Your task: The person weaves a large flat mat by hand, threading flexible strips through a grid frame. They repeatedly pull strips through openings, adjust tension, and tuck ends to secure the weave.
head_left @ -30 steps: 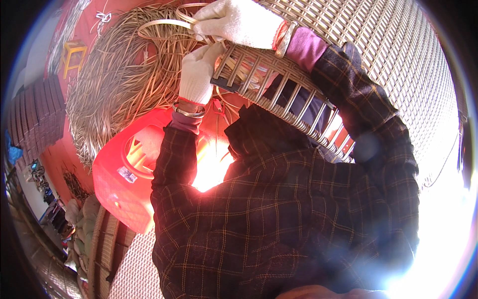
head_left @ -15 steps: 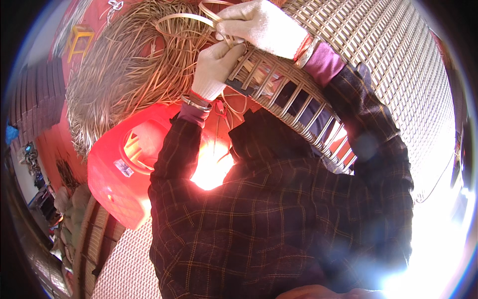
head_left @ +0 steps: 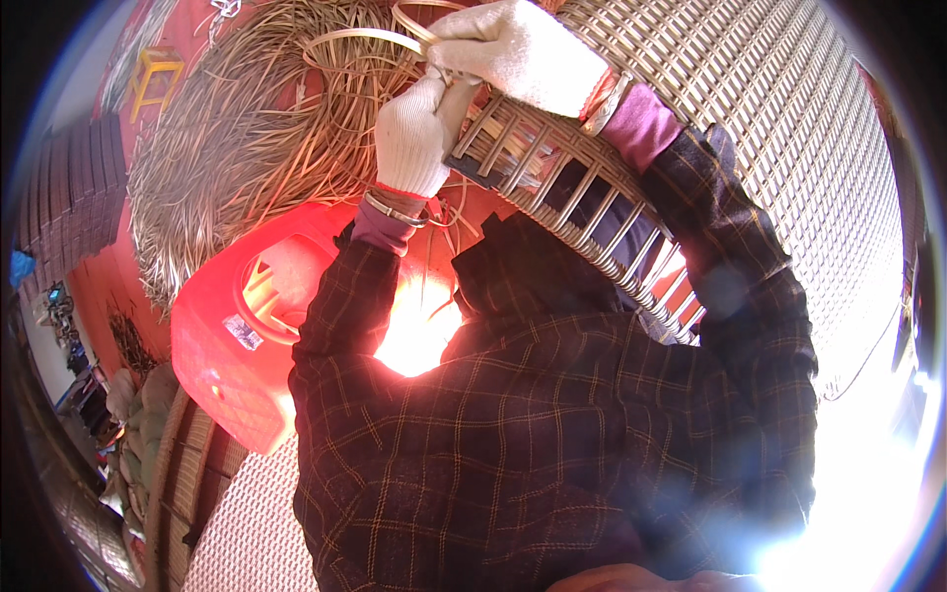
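Both grips close on one rattan strip [head_left: 347, 36] at the woven panel's rim [head_left: 552, 187]: left gloved hand [head_left: 416, 138] below, right gloved hand [head_left: 518, 54] above; loose rattan pile [head_left: 237, 148] and red plastic stool [head_left: 237, 335] lie beside

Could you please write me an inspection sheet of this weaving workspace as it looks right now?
Surface: red floor, largely covered by materials.
Job's things: woven panel with an unfinished edge of bare upright stakes; a pale cane strip loops out from the working point.
Clutter: big pile of loose cane strands; red plastic container below it; small yellow stool far off.
Grippers: left hand and right hand, both in white gloves, pinch the strip at the panel's edge; fingers closed.
Cables: nothing seen.
Surroundings: stacked woven pieces at lower left; strong sun glare at lower right.
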`<state>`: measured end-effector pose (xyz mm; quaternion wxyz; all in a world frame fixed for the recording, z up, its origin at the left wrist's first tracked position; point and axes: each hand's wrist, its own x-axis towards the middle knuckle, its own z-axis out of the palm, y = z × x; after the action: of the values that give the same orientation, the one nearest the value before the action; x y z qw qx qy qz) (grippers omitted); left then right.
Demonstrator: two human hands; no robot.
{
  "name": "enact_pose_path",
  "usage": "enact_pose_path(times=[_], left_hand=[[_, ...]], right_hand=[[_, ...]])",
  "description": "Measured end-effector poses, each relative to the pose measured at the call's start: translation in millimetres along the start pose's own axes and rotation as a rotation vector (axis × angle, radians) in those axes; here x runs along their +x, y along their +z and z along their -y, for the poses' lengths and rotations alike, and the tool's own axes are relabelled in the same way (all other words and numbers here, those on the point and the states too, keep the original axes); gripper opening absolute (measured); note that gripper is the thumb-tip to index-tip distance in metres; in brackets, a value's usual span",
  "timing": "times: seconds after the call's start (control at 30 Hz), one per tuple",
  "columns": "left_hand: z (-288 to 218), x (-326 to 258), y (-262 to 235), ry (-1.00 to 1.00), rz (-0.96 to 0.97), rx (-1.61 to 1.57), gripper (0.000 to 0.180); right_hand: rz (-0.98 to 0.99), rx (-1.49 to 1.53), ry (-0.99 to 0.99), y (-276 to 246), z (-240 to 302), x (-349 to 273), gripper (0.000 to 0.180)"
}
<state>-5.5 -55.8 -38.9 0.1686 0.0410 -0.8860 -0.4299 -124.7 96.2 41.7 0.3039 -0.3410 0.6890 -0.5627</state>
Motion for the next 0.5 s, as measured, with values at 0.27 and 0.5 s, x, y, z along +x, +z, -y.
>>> enact_pose_path(times=[0.27,0.5], left_hand=[[-0.9,-1.0,-0.4,0.009,-0.077,0.089,0.022],[-19.5,10.3,-12.0,0.137,-0.092,-0.115,0.017]], right_hand=[[0.003,-0.005,-0.015,-0.6,6.9,-1.1,0.018],[0.006,0.286,-0.093,-8.3,-13.7,1.2,0.024]])
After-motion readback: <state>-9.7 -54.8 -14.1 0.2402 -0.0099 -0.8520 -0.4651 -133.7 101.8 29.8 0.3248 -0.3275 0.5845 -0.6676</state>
